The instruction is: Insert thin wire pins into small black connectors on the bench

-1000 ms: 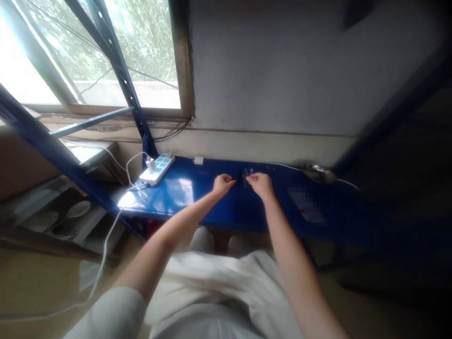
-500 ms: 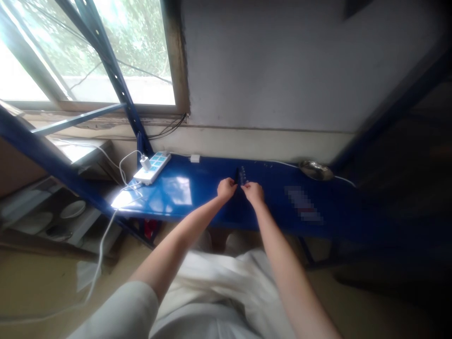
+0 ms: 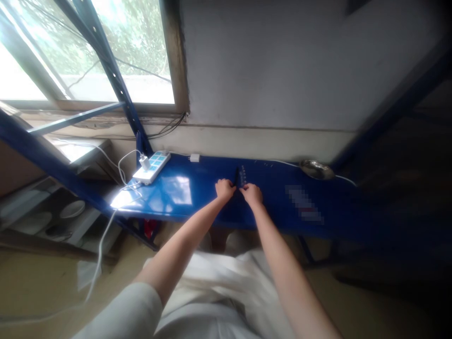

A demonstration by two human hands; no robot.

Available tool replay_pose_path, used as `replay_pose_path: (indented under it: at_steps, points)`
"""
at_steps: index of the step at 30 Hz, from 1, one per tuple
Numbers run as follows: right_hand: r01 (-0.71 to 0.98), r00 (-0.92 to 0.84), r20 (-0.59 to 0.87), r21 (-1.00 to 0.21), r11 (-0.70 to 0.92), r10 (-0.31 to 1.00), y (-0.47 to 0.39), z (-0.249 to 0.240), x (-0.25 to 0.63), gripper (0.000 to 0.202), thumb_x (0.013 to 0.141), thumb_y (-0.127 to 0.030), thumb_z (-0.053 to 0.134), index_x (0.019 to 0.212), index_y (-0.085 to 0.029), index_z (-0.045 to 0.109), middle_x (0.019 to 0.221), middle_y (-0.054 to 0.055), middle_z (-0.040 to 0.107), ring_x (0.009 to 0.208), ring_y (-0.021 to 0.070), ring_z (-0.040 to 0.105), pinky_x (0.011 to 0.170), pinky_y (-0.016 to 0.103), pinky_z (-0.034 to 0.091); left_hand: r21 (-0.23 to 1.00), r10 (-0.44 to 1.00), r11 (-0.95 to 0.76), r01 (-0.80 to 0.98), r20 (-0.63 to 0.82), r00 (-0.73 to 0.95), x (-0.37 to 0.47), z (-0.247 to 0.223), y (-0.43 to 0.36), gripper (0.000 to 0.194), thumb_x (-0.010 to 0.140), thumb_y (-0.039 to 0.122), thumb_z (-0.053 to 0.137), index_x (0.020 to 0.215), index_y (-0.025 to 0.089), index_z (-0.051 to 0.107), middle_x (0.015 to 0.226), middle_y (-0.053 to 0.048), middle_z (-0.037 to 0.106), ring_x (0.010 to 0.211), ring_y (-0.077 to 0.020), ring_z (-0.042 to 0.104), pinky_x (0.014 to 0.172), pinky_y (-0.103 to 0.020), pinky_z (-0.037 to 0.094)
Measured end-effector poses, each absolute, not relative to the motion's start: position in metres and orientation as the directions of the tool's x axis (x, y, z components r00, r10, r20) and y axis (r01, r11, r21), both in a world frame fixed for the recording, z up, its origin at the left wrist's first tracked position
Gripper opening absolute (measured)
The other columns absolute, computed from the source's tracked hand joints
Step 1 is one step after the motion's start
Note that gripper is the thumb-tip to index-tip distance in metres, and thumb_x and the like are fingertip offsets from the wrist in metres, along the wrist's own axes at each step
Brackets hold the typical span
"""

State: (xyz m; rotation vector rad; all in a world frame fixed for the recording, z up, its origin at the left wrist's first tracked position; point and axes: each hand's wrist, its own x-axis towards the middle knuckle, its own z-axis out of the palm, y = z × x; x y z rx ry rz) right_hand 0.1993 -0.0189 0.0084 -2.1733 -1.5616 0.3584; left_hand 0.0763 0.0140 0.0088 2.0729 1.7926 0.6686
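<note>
Above the blue tabletop (image 3: 197, 202), my two hands are close together. My left hand (image 3: 225, 189) is closed on a thin dark stick-like piece (image 3: 237, 174) that points away from me. My right hand (image 3: 252, 193) pinches the near end of a narrow, see-through strip with a row of bumps (image 3: 243, 174). Stick and strip stand side by side with a small gap between them. Both are too small and blurred for me to tell their exact kind, and my fingers hide their near ends.
A white power strip (image 3: 152, 168) with a plug and white cable lies at left. Near the wall are a small white adapter (image 3: 194, 158), tiny loose bits (image 3: 267, 165) and a shiny metal dish (image 3: 316, 169). A blurred-out flat item (image 3: 303, 203) lies right of my hands.
Both hands have shifted very slightly to the left. The dark stick and the clear strip are still held, and the things on the tabletop have stayed put.
</note>
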Motion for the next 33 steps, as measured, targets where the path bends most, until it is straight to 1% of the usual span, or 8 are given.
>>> replay_pose_path:
  at_steps: [4,8,13,17,21,25,30,33]
  points:
    - [0.826,0.331,0.046,-0.498,-0.265,0.943,-0.019,0.009,0.199,0.025,0.074,-0.035,0.06,0.092,-0.02,0.067,0.094,0.008,0.069,0.087,0.0212,0.064,0.067,0.025,0.043,0.529,0.987,-0.158,0.834,0.115,0.114,0.073,0.009,0.014,0.024,0.071,0.039,0.062,0.082,0.018,0.064,0.096,-0.008,0.064,0.095,-0.0244,0.052,0.078,-0.034,0.039]
    - [0.821,0.329,0.046,-0.508,-0.261,0.943,-0.021,0.009,0.198,0.025,0.075,-0.035,0.059,0.093,-0.019,0.066,0.093,0.008,0.069,0.088,0.0215,0.063,0.069,0.025,0.044,0.515,0.962,-0.258,0.817,0.214,0.169,0.066,0.009,0.006,0.031,0.076,0.037,0.059,0.101,0.018,0.057,0.098,-0.007,0.062,0.094,-0.0233,0.052,0.079,-0.035,0.037]
    - [0.814,0.35,0.058,-0.512,-0.273,0.935,-0.026,0.011,0.194,0.025,0.077,-0.034,0.057,0.094,-0.019,0.065,0.093,0.009,0.069,0.089,0.022,0.063,0.07,0.026,0.044,0.351,0.869,-0.461,0.815,0.366,0.334,0.057,0.011,-0.007,0.034,0.086,0.026,0.044,0.119,0.019,0.045,0.11,-0.008,0.057,0.099,-0.0224,0.05,0.081,-0.036,0.034]
    - [0.814,0.36,0.065,-0.51,-0.279,0.931,-0.029,0.011,0.192,0.024,0.078,-0.034,0.056,0.094,-0.018,0.064,0.092,0.009,0.069,0.088,0.0217,0.063,0.069,0.026,0.044,0.239,0.829,-0.53,0.814,0.35,0.437,0.053,0.011,-0.01,0.037,0.09,0.021,0.033,0.125,0.02,0.044,0.112,-0.009,0.056,0.098,-0.022,0.049,0.081,-0.036,0.034]
    - [0.811,0.37,0.076,-0.511,-0.283,0.926,-0.03,0.008,0.191,0.024,0.079,-0.034,0.054,0.095,-0.019,0.064,0.092,0.009,0.069,0.087,0.0211,0.063,0.069,0.026,0.044,0.219,0.827,-0.525,0.822,0.357,0.433,0.052,0.009,-0.007,0.034,0.09,0.021,0.034,0.121,0.02,0.047,0.111,-0.009,0.055,0.098,-0.0218,0.049,0.082,-0.035,0.034]
    - [0.81,0.375,0.088,-0.515,-0.28,0.923,-0.029,0.005,0.19,0.024,0.079,-0.035,0.054,0.095,-0.02,0.064,0.091,0.008,0.069,0.087,0.0212,0.063,0.069,0.026,0.044,0.276,0.848,-0.487,0.828,0.375,0.374,0.053,0.009,-0.003,0.026,0.087,0.024,0.043,0.111,0.019,0.052,0.109,-0.008,0.056,0.099,-0.0217,0.049,0.083,-0.035,0.034]
    - [0.804,0.391,0.082,-0.516,-0.296,0.917,-0.028,0.005,0.19,0.023,0.079,-0.035,0.054,0.094,-0.02,0.064,0.091,0.007,0.069,0.086,0.0199,0.063,0.07,0.026,0.044,0.532,0.946,-0.272,0.802,0.3,0.122,0.059,0.011,0.001,0.014,0.083,0.024,0.051,0.094,0.018,0.057,0.098,-0.005,0.062,0.093,-0.0192,0.053,0.079,-0.031,0.038]
    - [0.806,0.396,0.088,-0.511,-0.3,0.914,-0.028,0.007,0.189,0.023,0.079,-0.035,0.054,0.093,-0.02,0.064,0.091,0.007,0.069,0.086,0.0201,0.063,0.07,0.026,0.044,0.648,0.969,-0.202,0.734,0.241,0.054,0.06,0.011,0.004,0.009,0.079,0.022,0.055,0.087,0.018,0.058,0.092,-0.004,0.064,0.088,-0.0171,0.055,0.076,-0.029,0.04]
